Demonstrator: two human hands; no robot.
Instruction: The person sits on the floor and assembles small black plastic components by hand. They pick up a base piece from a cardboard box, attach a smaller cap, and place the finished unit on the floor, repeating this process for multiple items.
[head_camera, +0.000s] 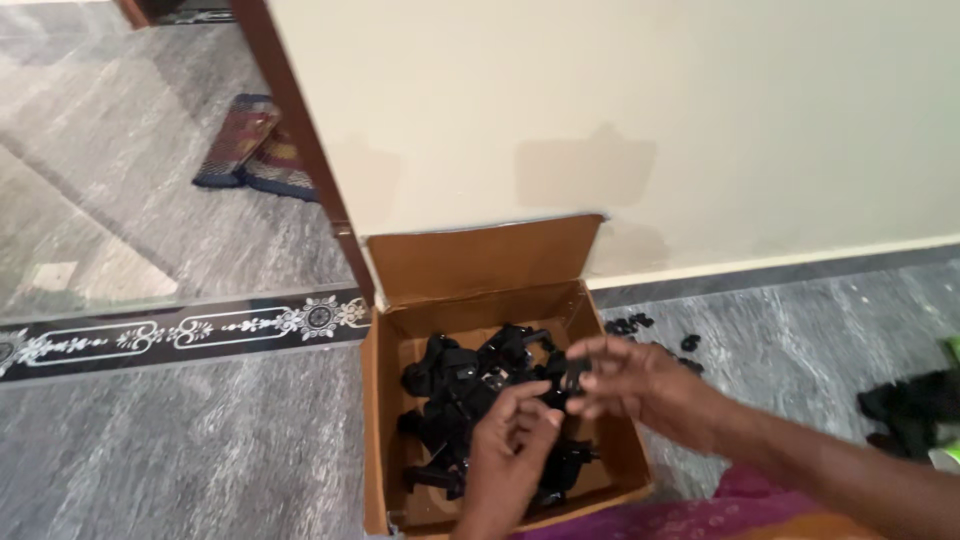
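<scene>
Right hand (630, 385) is held over the open cardboard box (385, 420), fingers extended and loosely curled, thumb and fingertips pinching a small black plastic part (574, 376) just above the heap. Left hand (510, 450) comes up from the lower edge of the view, fingers bent, tips close to the same part; whether it grips anything cannot be told, as blur hides the contact.

Progress, judged from how things lie: the box holds a tangled pile of black plastic pieces (470, 395), filling most of its floor. Only one piece is up between the hands. A few small black bits (630, 323) lie on the floor just right of the box near the wall, and a dark heap (905, 405) sits at the far right edge, its nature unclear. Most of the pile looks unhandled; work appears early or mid-way.

Surface: grey streaked stone floor (200, 450) with a black inlaid band carrying a white floral pattern (180, 330). Box stands against a cream wall (650, 110) with a pale skirting. A brown door frame (300, 140) stands to the left; beyond it, a striped mat (255, 150). Bright pink cloth (700, 515) shows at the bottom edge.
</scene>
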